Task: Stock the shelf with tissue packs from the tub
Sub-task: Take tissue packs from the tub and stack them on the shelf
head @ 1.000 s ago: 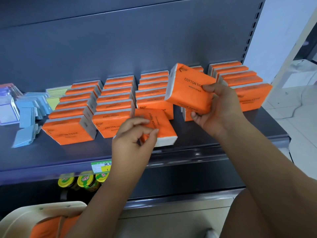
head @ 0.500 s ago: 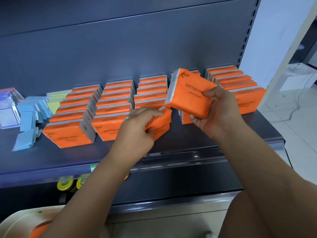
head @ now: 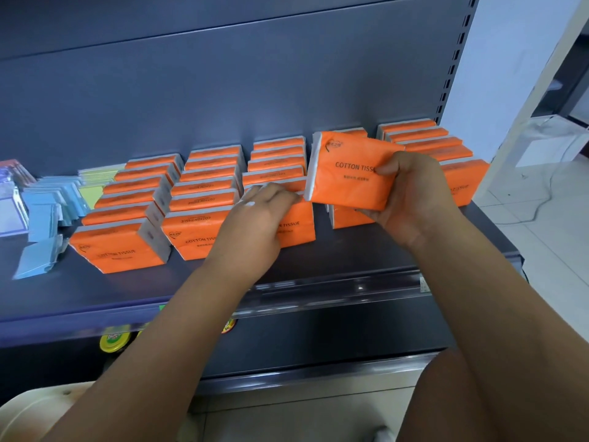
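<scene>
My right hand [head: 411, 199] grips the held pack [head: 344, 173] by its right end, thumb on the printed face and fingers underneath. The pack hangs tilted in the air, just above the front of the fourth row [head: 347, 218]. My left hand [head: 258, 212] lies over the front pack [head: 298, 226] of the third row, fingers curled over its top edge (the thumb is hidden, so I can't say how firm that hold is). That pack stands on the shelf [head: 334, 266], face out, touching the pack behind it.

As I read it, the step in hand is seating the held pack at the head of the fourth row. To do it well I would first turn the pack upright so its printed face looks out at me like its neighbours. Then I would lower it onto the bare strip of shelf in front of that row and slide it back until it touches the pack behind.

The wrap looks soft, so I would go light on the squeeze; a hard pinch could leave the face dented. The rows stand close beside each other, so I would come straight down, not in from the side, or I may knock the third row askew. The left hand is well placed to steady that row while I do it.

I would let go only once the base sits flat. The tub [head: 38, 406] shows only as a pale rim at the lower left, and I can't see what is left in it.
</scene>
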Tool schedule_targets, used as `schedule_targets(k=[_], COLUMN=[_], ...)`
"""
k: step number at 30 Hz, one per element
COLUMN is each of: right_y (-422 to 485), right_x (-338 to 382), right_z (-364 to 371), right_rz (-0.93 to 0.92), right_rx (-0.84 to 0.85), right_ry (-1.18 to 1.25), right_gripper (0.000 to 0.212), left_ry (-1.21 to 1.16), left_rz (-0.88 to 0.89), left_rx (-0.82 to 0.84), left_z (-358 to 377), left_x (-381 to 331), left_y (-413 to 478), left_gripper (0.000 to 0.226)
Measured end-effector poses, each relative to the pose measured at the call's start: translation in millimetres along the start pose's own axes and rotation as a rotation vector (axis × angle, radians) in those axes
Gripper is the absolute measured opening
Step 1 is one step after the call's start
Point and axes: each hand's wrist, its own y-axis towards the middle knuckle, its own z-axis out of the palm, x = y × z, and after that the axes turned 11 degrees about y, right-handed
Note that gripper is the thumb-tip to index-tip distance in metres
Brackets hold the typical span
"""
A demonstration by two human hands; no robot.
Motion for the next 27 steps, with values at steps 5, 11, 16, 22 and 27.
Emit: schedule_targets(k=[5,11,16,22,27], right_y=[1.9,2.1,-6.4,4.9,-1.7], right_x=[15.9,25.5,21.1,20.3,16.5], right_z=[-12.3,-28.9,-31.3,-31.1,-39.4], right_rz=[-0.074,-0.106,-0.036,-0.004,-0.159], right_rx=[0.028,-0.096,-0.115,-0.230,-0.253], right_ry=[-0.098,-0.268,-0.314,-0.689,-0.904], right_gripper=[0.031,0.051,0.032,0.022,0.024], left_ry=[0.107,0.101,-0.356,-0.926,-0.999], left_rz=[-0.001,-0.061,-0.351,-0.679,-0.703], left_rx=[-0.041,-0.151,-0.249,-0.125,-0.044], left_z=[7.1,9.0,-0.2,3.7,2.5], left_x=[-0.5,-13.4,-78.0,-127.4,-133.6], left_y=[4.5,-1.4,-13.8,-5.9,2.9], left_gripper=[0.063,0.045,0.031,0.036,0.041])
